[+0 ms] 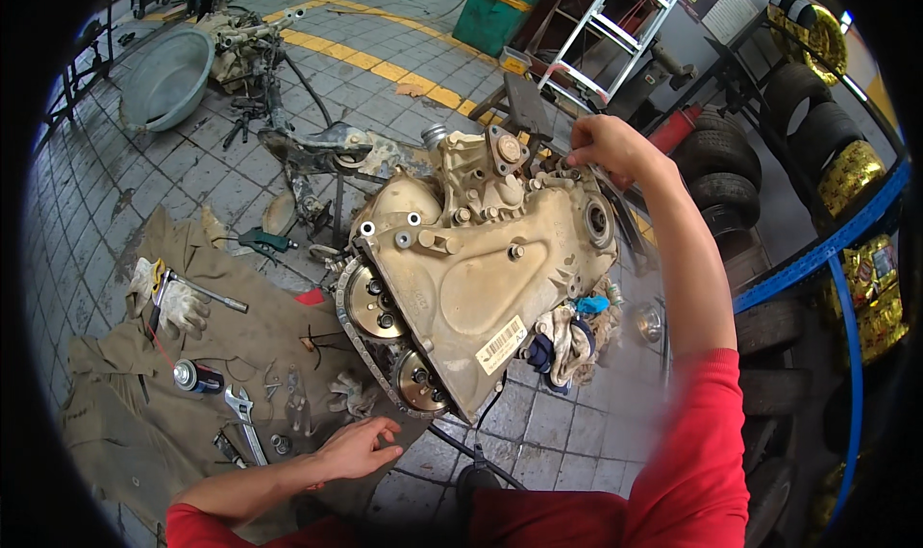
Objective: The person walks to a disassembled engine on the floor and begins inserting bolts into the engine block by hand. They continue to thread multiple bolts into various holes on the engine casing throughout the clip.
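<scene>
A car engine [481, 260] stands before me, its tan timing cover [471, 293] facing up at a tilt. At the cover's left end two round sprockets [376, 301] show, with a chain [348, 329] along their outer side. My right hand [612, 150] reaches over the engine's far right corner, fingers curled together and pointing down; what they grip, if anything, is hidden. Below the lower sprocket, my left hand [361, 448] hovers with loosely bent fingers apart and nothing in it. Bolts [517, 252] and a round flanged part [508, 150] stand out on the engine.
On a brown cloth [125, 404] at left lie an adjustable wrench [246, 423], a spray can [197, 377], work gloves [183, 310] and small parts. Rags [562, 344] lie right of the engine. Farther off are a grey basin [168, 82], a ladder [615, 34] and stacked tyres [719, 154].
</scene>
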`<action>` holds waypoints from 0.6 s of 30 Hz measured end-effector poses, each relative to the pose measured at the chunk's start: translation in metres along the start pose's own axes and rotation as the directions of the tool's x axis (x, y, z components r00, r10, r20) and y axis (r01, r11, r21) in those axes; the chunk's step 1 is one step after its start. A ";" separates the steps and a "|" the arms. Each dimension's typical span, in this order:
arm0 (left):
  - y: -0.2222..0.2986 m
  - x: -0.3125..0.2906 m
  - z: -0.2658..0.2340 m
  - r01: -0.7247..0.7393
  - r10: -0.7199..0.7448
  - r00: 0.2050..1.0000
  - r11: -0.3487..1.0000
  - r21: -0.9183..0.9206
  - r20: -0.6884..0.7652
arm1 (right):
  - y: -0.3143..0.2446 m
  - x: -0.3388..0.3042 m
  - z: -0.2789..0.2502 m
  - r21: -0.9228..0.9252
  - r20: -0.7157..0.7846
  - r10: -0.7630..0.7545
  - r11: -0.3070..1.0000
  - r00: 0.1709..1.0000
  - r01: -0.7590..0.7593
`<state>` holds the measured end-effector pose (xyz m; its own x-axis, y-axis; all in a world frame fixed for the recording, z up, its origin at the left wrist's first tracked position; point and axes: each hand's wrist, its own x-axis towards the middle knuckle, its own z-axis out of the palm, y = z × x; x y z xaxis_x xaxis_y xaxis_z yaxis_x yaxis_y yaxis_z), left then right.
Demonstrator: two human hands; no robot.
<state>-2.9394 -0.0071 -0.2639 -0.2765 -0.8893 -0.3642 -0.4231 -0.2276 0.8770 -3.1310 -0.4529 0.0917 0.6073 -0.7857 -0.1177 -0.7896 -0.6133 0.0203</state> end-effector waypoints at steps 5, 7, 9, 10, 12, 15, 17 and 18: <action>-0.004 0.000 0.002 0.018 -0.018 1.000 1.000 -0.012 0.004 | -0.008 0.015 -0.004 -0.295 0.032 0.032 0.955 0.999 -0.021; 0.002 0.003 0.002 0.012 -0.012 1.000 1.000 -0.013 0.008 | 0.000 0.018 -0.003 -0.336 0.043 0.044 0.942 0.998 -0.027; 0.004 0.004 0.002 0.006 -0.006 1.000 1.000 -0.014 0.006 | 0.004 0.015 -0.001 -0.334 0.045 0.053 0.942 0.998 -0.035; 0.004 0.006 0.003 0.002 -0.002 1.000 1.000 -0.020 0.000 | 0.006 0.016 -0.001 -0.325 0.036 0.053 0.945 0.998 -0.038; 0.002 0.003 0.003 -0.014 0.014 1.000 1.000 -0.016 -0.020 | 0.003 0.019 0.000 -0.306 0.023 0.045 0.951 0.999 -0.036; -0.012 -0.008 0.003 -0.077 0.079 0.995 0.997 0.017 -0.069 | -0.022 0.030 -0.008 -0.354 -0.070 -0.001 0.935 0.998 -0.024; -0.022 -0.004 0.010 -0.091 0.094 0.993 0.995 0.052 -0.065 | 0.010 0.032 0.016 -0.265 -0.150 -0.046 0.964 0.988 0.005; -0.023 -0.001 0.010 -0.107 0.111 0.992 0.992 0.069 -0.057 | 0.012 0.015 0.022 0.015 -0.217 -0.018 1.000 0.976 0.022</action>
<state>-2.9384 0.0030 -0.2865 -0.2724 -0.9300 -0.2467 -0.4495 -0.1037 0.8872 -3.1328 -0.4705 0.0681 0.6261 -0.7732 0.1006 -0.7773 -0.6291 0.0032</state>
